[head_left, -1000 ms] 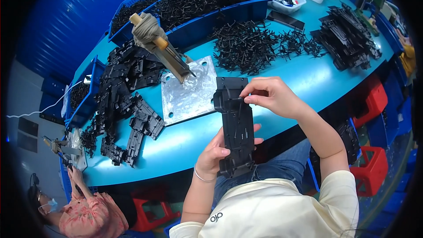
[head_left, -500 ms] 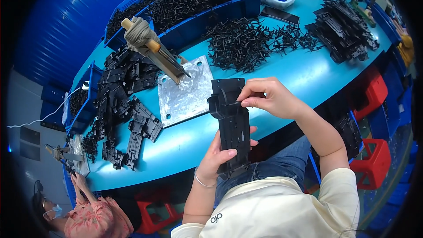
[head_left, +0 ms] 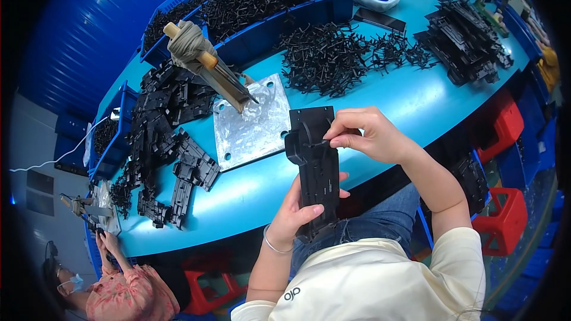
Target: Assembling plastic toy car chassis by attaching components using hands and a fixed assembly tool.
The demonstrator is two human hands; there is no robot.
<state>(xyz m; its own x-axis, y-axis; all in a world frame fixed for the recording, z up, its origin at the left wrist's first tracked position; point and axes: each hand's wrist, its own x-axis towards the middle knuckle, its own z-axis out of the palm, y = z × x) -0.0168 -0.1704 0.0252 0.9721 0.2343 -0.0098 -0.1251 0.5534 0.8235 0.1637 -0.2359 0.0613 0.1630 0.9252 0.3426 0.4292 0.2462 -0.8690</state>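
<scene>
A long black plastic molded part [head_left: 316, 175] is held up in front of me over the table's near edge. My left hand [head_left: 292, 214] is wrapped round its lower half, with the thumb across its face. At the upper right of the part, my right hand [head_left: 373, 135] pinches with thumb and index finger against its edge. Whatever lies between those fingertips is too small to make out. Just beyond the part lies a silvery metal plate [head_left: 250, 122] with holes at its corners, and a tool with a cloth-wrapped handle [head_left: 193, 47] leans over it.
Black molded parts [head_left: 157, 122] are piled at left, with another stack [head_left: 464, 38] far right. Small black pieces [head_left: 324, 56] are heaped behind the plate; more fill a blue bin [head_left: 291, 21]. A co-worker [head_left: 134, 288] sits at lower left. Red stools [head_left: 502, 223] stand at right.
The black part and both hands have shifted slightly to the right. My left hand's hold and my right hand's pinch look the same.
</scene>
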